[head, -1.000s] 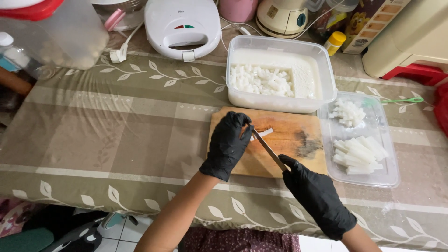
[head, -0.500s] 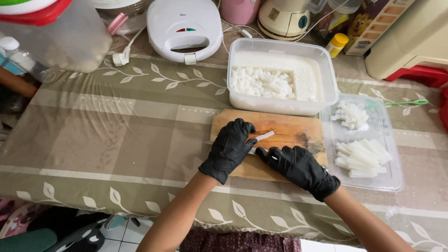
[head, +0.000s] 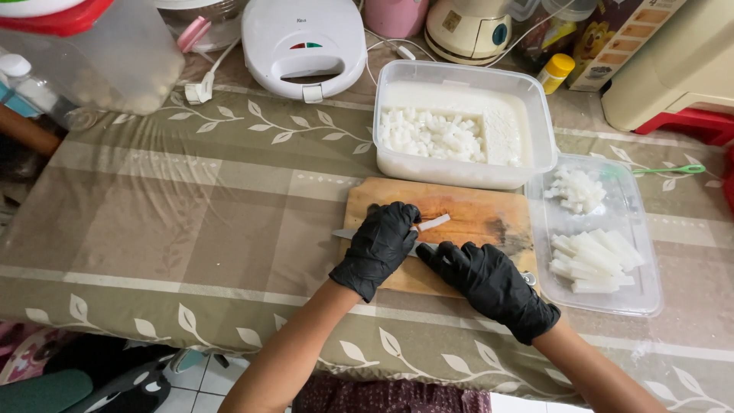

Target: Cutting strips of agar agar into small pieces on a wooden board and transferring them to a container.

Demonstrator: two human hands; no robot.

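Cutting board (head: 474, 210) sits near the table edge. Left hand (head: 380, 246) pins a white strip (head: 433, 222), right hand (head: 489, 281) grips the knife (head: 345, 234). Tub (head: 459, 126) behind holds cubes.

A cardboard carton (head: 621, 38), printed in brown, orange and yellow, stood at the far right edge. Just left of it stood a small yellow-capped bottle (head: 555, 72). The white sandwich maker (head: 303, 43) bore a small label.

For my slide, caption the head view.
Gloved left hand steadies white strip on cutting board; right hand holds knife.
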